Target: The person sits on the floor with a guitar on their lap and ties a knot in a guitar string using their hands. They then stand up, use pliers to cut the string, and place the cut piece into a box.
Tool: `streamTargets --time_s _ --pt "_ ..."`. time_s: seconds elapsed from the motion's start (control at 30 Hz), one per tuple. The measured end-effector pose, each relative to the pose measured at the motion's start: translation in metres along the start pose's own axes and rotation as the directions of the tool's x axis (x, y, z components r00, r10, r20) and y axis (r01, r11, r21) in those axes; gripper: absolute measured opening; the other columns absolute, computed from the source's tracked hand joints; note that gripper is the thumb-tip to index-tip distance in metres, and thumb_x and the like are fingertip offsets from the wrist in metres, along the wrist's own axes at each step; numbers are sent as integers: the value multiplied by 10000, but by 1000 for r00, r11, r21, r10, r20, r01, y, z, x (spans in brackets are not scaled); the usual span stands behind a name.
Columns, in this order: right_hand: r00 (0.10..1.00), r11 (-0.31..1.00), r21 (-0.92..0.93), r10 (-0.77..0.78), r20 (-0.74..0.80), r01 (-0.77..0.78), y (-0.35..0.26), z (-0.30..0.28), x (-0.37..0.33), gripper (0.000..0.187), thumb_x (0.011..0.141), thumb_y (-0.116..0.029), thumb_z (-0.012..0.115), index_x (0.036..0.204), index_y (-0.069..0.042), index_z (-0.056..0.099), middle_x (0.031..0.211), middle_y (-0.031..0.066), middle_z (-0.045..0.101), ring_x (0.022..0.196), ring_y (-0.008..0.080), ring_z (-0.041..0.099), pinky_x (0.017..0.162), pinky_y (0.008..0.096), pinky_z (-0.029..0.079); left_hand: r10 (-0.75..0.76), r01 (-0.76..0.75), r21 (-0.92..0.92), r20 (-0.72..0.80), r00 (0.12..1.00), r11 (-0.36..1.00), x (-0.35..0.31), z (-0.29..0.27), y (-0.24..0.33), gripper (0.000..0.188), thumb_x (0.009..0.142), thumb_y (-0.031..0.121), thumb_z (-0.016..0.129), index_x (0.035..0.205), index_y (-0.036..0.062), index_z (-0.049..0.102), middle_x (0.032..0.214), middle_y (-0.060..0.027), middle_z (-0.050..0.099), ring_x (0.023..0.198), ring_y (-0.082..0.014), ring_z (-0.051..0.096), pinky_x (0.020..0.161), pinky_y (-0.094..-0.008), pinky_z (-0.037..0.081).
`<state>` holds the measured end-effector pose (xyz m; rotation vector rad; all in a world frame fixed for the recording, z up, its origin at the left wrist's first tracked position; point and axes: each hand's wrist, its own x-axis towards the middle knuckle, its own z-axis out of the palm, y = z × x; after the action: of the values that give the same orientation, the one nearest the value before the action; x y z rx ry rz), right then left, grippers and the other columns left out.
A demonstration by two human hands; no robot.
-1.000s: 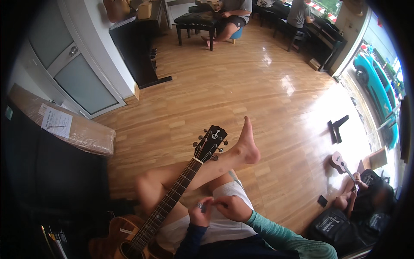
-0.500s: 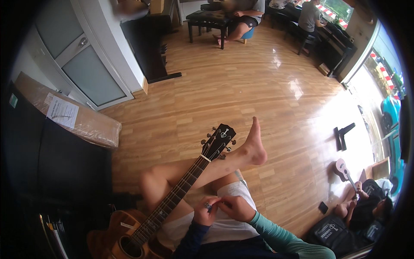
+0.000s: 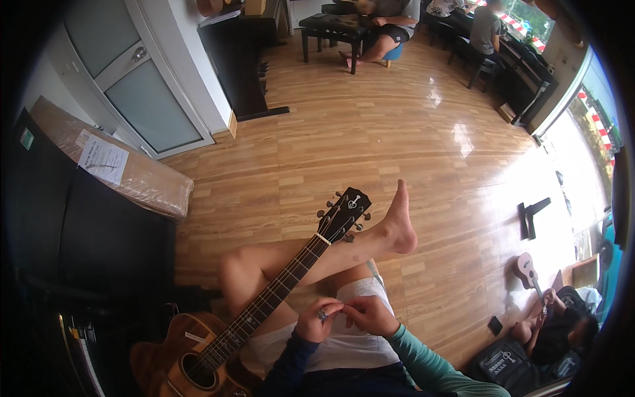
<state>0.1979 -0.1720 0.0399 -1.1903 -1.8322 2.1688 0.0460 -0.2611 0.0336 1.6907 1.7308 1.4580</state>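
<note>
Over my lap, my left hand (image 3: 317, 320) and my right hand (image 3: 372, 316) meet with fingertips pinched close together. Whatever lies between them, if anything, is too small to make out. A chunky ring (image 3: 322, 315) shows on my left hand. Against my crossed legs leans an acoustic guitar (image 3: 280, 283), its dark headstock (image 3: 349, 210) pointing away from me and its brown body at the lower left. Neither hand touches the guitar.
A black upright piece (image 3: 92, 218) and a wrapped cardboard box (image 3: 145, 182) stand at left, near a glazed door (image 3: 149, 112). At lower right a seated person holds a small pink guitar (image 3: 526, 268) beside black bags (image 3: 503, 360). Other people sit at the back near keyboards.
The whole view has shifted a little, with the room sliding rightward in it. My hands stay pinched together over my lap, their fingers slightly moved. The guitar rests as before.
</note>
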Motion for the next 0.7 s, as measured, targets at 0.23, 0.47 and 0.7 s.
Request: streamTargets --time_s 0.23,0.47,0.7 --pt "998 994 105 -43 47 38 6 -2 -1 251 966 -212 532 1066 -10 643 692 15 643 523 42 508 472 187 403 22 -22 -7 7 1000 1000 1 0 -1 229 770 -35 698 949 99 650 894 -89 642 774 -262 661 630 -332 534" --pt "986 965 263 -36 162 -8 21 -5 8 227 986 -216 493 990 -27 617 682 8 624 503 37 473 459 184 374 31 -28 38 -82 996 999 -1 9 -2 160 790 15 691 904 84 602 856 -97 608 728 -278 640 606 -345 516" --pt "988 874 471 -153 32 121 22 12 14 179 974 -187 520 968 -32 610 777 24 630 557 46 501 503 194 400 -313 243 -306 -208 927 921 -8 32 -2 90 881 73 629 939 56 563 882 -43 571 730 -135 559 664 -252 460"
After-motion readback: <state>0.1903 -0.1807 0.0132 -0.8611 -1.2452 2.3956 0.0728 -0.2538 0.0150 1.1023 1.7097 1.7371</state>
